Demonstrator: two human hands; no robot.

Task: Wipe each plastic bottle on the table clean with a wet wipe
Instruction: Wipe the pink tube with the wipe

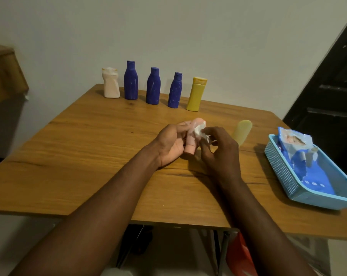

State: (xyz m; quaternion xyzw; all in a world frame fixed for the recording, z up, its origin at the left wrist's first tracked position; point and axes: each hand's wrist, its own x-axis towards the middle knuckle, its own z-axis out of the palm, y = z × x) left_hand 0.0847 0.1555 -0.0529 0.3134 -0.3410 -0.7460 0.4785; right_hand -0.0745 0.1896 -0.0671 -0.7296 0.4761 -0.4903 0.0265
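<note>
head view: over the middle of the brown wooden bench, the left grip curls round a small pink plastic bottle, cap end toward the person. the right grip pinches a crumpled white wet wipe against the bottle's far end. a pale yellow plastic bottle lies just right of the hands.

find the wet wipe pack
Head view: the blue plastic wet wipe pack lies inside the light blue mesh basket at the right edge of the wooden table.
</note>
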